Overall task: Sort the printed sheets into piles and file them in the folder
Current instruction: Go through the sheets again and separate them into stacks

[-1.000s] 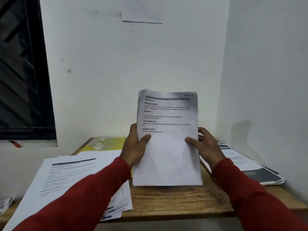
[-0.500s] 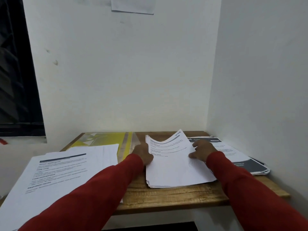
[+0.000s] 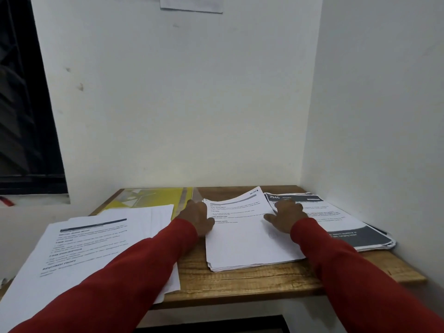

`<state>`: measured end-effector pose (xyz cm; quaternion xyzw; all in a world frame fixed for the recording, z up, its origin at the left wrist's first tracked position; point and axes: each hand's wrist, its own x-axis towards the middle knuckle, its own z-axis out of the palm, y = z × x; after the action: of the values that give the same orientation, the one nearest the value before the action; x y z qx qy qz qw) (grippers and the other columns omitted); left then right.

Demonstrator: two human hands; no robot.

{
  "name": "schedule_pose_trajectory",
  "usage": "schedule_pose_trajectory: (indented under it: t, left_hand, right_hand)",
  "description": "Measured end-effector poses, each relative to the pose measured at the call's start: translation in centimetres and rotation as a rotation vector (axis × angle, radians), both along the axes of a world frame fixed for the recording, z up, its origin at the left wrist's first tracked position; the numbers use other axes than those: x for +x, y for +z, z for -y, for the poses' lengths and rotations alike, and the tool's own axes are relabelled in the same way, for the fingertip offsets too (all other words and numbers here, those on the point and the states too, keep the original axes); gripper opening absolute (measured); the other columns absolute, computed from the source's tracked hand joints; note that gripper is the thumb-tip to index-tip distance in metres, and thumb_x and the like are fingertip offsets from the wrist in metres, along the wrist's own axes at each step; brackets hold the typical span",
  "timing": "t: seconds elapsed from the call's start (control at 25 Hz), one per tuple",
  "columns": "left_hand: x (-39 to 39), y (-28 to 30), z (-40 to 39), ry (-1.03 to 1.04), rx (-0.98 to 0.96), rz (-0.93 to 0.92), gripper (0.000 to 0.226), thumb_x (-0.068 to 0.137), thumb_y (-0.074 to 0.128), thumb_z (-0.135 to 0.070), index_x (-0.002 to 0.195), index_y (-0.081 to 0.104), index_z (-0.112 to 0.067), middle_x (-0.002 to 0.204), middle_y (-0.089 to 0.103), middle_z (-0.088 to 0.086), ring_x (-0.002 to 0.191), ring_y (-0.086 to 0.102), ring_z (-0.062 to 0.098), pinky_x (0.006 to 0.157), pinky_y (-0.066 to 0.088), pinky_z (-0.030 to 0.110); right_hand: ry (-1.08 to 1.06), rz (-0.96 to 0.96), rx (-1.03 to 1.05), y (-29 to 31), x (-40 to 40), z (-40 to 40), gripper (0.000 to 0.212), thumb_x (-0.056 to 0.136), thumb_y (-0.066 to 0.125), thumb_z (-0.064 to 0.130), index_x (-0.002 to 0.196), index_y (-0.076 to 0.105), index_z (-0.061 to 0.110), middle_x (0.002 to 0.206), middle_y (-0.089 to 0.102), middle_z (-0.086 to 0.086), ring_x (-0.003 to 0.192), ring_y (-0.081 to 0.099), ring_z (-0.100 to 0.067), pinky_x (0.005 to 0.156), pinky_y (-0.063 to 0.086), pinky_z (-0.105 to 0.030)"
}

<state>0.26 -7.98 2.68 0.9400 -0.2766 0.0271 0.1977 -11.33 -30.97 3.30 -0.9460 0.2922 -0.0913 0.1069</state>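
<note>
While both my hands, left hand point(image 3: 197, 217) and right hand point(image 3: 286, 216), rest flat and grip nothing on the middle pile point(image 3: 242, 236), its lifted far corner may slide onto the dark-printed pile point(image 3: 341, 224).

1. White plastered walls point(image 3: 182, 104) are meeting in a corner beyond the right hand.
2. A dark window point(image 3: 21, 104) is showing far left of the left hand.
3. A wooden table point(image 3: 252, 280) is standing beneath both hands.
4. A paper notice point(image 3: 191, 4) is hanging high above.

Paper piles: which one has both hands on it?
The middle pile: both hands rest on it, and its far edge curls up; the left and right piles lie untouched.
</note>
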Motion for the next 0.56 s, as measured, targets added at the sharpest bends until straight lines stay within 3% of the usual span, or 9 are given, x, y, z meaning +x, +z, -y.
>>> schedule_pose_trajectory:
  t: [0.12, 0.2, 0.28, 0.36, 0.44, 0.56]
  left_hand:
    - [-0.4, 0.9, -2.7, 0.01, -0.072, 0.137, 0.051, 0.089, 0.05, -0.049, 0.123, 0.056, -0.012, 0.134, 0.048, 0.014, 0.125, 0.052, 0.032, 0.098, 0.046, 0.038]
    - [-0.7, 1.8, -5.8, 0.071, -0.1, 0.235, 0.043, 0.095, 0.05, -0.045, 0.131, 0.055, -0.021, 0.13, 0.048, 0.008, 0.115, 0.058, 0.033, 0.095, 0.049, 0.044]
    - [-0.5, 2.1, -9.8, 0.145, -0.133, 0.259, 0.042, 0.098, 0.05, -0.044, 0.136, 0.054, -0.027, 0.13, 0.05, 0.005, 0.117, 0.057, 0.031, 0.097, 0.049, 0.047]
    - [-0.2, 1.5, -14.1, 0.194, -0.146, 0.216, 0.041, 0.098, 0.051, -0.043, 0.135, 0.057, -0.027, 0.129, 0.055, 0.006, 0.125, 0.053, 0.028, 0.102, 0.046, 0.046]
    - [-0.6, 0.8, -17.8, 0.265, -0.098, 0.189, 0.041, 0.099, 0.05, -0.041, 0.137, 0.056, -0.024, 0.135, 0.052, 0.008, 0.129, 0.048, 0.029, 0.105, 0.043, 0.045]
    - [-0.5, 0.4, -23.6, 0.486, 0.058, 0.199, 0.049, 0.1, 0.044, -0.047, 0.142, 0.047, -0.021, 0.14, 0.045, 0.012, 0.128, 0.043, 0.036, 0.104, 0.04, 0.046]
  right_hand:
    - [0.145, 0.254, 0.016, 0.9, -0.1, -1.9, 0.047, 0.092, 0.061, 0.041, 0.131, 0.058, 0.014, 0.123, 0.062, -0.011, 0.122, 0.053, -0.029, 0.102, 0.041, -0.036]
    - [0.324, 0.354, 0.061, 2.2, -0.4, -5.4, 0.033, 0.093, 0.063, 0.031, 0.123, 0.063, 0.016, 0.104, 0.067, -0.001, 0.107, 0.058, -0.018, 0.091, 0.039, -0.022]
    - [0.483, 0.332, 0.103, 3.5, -0.6, -9.6, 0.018, 0.094, 0.063, 0.029, 0.112, 0.062, 0.026, 0.094, 0.062, 0.01, 0.091, 0.055, -0.002, 0.077, 0.034, -0.006]
    - [0.59, 0.254, 0.143, 3.6, 0.6, -13.4, 0.028, 0.093, 0.063, 0.036, 0.116, 0.064, 0.021, 0.1, 0.065, 0.008, 0.094, 0.058, -0.006, 0.08, 0.037, -0.011]
    - [0.618, 0.126, 0.147, 2.9, 2.3, -16.9, 0.052, 0.092, 0.061, 0.046, 0.133, 0.058, 0.014, 0.117, 0.066, -0.001, 0.117, 0.055, -0.017, 0.095, 0.041, -0.025]
    - [0.603, -0.022, 0.097, 1.5, 4.2, -21.3, 0.07, 0.092, 0.053, 0.059, 0.14, 0.047, 0.008, 0.141, 0.052, -0.009, 0.131, 0.047, -0.024, 0.107, 0.038, -0.033]
